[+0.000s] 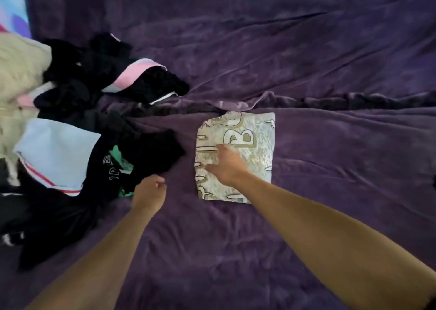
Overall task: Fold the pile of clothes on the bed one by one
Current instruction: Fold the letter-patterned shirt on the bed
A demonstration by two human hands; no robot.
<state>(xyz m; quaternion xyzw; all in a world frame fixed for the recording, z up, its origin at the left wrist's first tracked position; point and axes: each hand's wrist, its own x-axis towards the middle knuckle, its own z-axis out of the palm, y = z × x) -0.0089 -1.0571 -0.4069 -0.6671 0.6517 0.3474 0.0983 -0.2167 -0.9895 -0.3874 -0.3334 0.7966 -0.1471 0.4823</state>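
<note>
A folded pale garment with olive lettering (250, 149) lies flat on the purple bed cover (283, 62) at the middle. My right hand (225, 166) rests open on its left half, fingers spread and pointing left. To the left sprawls the unfolded pile (77, 111) of mostly black clothes with light blue, pink and green pieces. My left hand (149, 191) is fisted at the near right edge of the pile, pinching the hem of a black garment (151, 154).
A beige pillow or cloth (18, 69) sits behind the pile at the far left. A bright multicoloured fabric (11, 5) shows in the top left corner. A ridge of bunched purple cover (330, 102) runs across behind the folded garment.
</note>
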